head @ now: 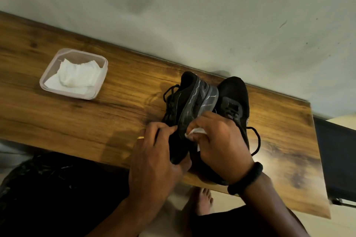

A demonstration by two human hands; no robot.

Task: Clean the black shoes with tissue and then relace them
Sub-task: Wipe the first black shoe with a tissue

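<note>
Your left hand (154, 152) grips the black shoe (190, 102), tipped on its side with the grey sole showing, at the worktop's (96, 113) 5 o'clock. Your right hand (219, 146) pinches tissue (194, 132) against that sole. The second shoe (236, 92) is just beside it at 3 o'clock.

The shoe (184, 100) in the left hand (154, 159) is black, its sole (201, 100) grey with thin pale zigzag lines. The second shoe (235, 90), just beyond the right hand (221, 144), is black with a small white mark, perhaps a logo. The tissue (194, 132) in the right hand is white. The left hand's ring (140, 137) is gold and the right wrist's band (248, 178) is black. Under both hands the table (115, 117) is brown woodgrain with darker patches. Far left of the left hand, a clear tub (48, 75) holds white spare tissue (77, 75).
</note>
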